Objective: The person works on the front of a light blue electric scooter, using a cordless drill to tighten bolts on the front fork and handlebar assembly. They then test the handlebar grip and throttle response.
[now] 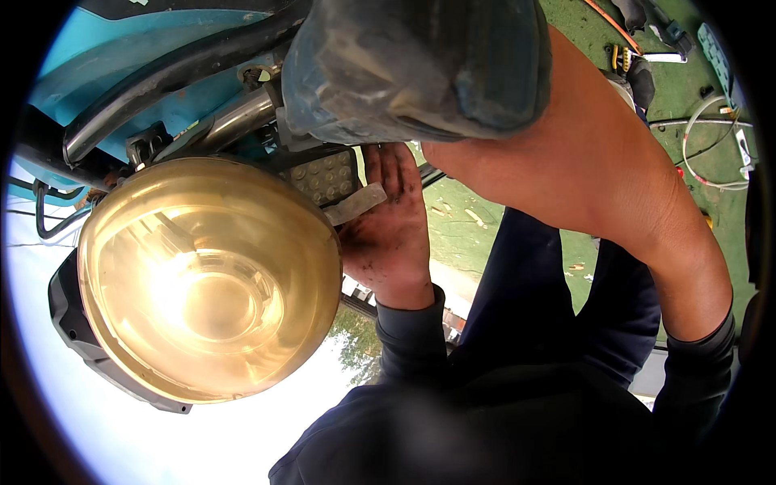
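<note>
here, in the head view, the left hand (388,234) is reaching up behind the round headlamp (206,279), palm showing and grimy, fingers loosely curled against a small studded lamp unit (327,178) and a pale strip (356,204) just beside it; it is pressing rather than gripping. the right hand is lying hidden above, past the bare forearm (598,178) and behind a dark blurred shape (420,65), so i cannot tell its grip. judging by this, fitting work behind the headlamp is going on; the next move is probably calling for steadying the unit from beneath.
</note>
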Motion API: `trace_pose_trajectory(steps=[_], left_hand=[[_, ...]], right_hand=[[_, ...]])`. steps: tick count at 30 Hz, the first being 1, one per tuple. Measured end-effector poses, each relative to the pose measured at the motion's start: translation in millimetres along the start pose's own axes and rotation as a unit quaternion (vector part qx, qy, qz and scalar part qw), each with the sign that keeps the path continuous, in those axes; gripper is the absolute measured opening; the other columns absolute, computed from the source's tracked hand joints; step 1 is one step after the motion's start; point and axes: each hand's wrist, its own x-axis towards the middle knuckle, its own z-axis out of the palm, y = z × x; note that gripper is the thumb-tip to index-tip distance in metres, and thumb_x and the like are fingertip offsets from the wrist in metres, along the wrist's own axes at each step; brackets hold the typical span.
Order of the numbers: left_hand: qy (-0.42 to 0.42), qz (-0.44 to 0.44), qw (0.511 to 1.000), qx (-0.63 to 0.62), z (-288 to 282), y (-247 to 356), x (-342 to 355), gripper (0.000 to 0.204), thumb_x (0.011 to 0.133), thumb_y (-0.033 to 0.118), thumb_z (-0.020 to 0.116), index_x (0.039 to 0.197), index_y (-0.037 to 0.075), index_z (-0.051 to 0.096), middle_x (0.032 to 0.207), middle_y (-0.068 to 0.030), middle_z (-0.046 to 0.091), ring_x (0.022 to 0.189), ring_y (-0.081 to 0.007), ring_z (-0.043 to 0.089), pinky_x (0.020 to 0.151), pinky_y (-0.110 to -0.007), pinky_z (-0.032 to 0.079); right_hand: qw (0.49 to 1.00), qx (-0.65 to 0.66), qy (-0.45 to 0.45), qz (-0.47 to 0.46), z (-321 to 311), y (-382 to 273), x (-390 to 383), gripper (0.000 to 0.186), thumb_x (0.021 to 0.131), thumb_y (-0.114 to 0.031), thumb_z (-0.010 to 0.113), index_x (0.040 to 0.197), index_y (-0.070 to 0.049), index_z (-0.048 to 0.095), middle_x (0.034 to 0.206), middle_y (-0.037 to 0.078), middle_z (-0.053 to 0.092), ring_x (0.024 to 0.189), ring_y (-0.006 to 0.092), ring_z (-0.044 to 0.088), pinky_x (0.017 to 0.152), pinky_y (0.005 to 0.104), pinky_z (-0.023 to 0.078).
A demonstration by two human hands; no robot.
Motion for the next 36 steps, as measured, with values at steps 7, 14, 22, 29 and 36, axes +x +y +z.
trace_pose_trajectory(steps=[7,14,22,29,36], left_hand=[[0.023,-0.051,0.998,-0.021,16,1,5,0.067,0.089,0.039,0.068,0.143,0.005,0.047,0.145,-0.0166,0.045,0.143,-0.0334,0.034,0.121,-0.055,0.024],[-0.009,-0.032,0.997,-0.066,3,-6,21,0.100,0.072,0.059,0.077,0.147,0.006,0.040,0.152,-0.0215,0.031,0.144,-0.0446,0.028,0.120,-0.061,0.023],[-0.154,0.008,0.985,-0.081,-42,-32,36,0.130,0.061,0.082,0.073,0.154,0.003,0.027,0.152,-0.0229,0.037,0.142,-0.0367,0.037,0.121,-0.051,0.028],[-0.132,-0.026,0.986,-0.094,-27,-33,29,0.141,0.054,0.079,0.079,0.149,-0.010,0.024,0.157,-0.0231,0.032,0.144,-0.0339,0.034,0.123,-0.049,0.024],[-0.181,-0.005,0.979,-0.097,-45,-35,47,0.128,0.055,0.077,0.080,0.147,0.001,0.035,0.152,-0.0191,0.038,0.144,-0.0318,0.033,0.123,-0.047,0.024]], right_hand=[[0.997,0.002,-0.009,-0.077,-8,0,6,0.041,0.072,-0.023,0.074,0.104,0.001,0.066,0.093,0.018,0.068,0.086,0.0324,0.065,0.079,0.0410,0.052],[0.996,0.011,-0.027,-0.089,-14,2,1,0.033,0.075,-0.020,0.070,0.100,0.003,0.067,0.090,0.020,0.068,0.083,0.0347,0.065,0.076,0.0418,0.052],[0.995,0.031,-0.033,-0.084,-22,-4,-11,0.026,0.079,-0.017,0.064,0.094,0.004,0.067,0.086,0.022,0.068,0.080,0.0373,0.066,0.073,0.0427,0.052],[0.995,0.048,-0.036,-0.080,-28,-5,-17,0.022,0.082,-0.013,0.059,0.090,0.006,0.068,0.083,0.024,0.068,0.077,0.0396,0.066,0.071,0.0435,0.053],[0.996,0.035,-0.024,-0.073,-15,-8,-25,0.022,0.083,-0.011,0.055,0.084,0.007,0.068,0.080,0.027,0.067,0.073,0.0420,0.066,0.068,0.0442,0.053]])
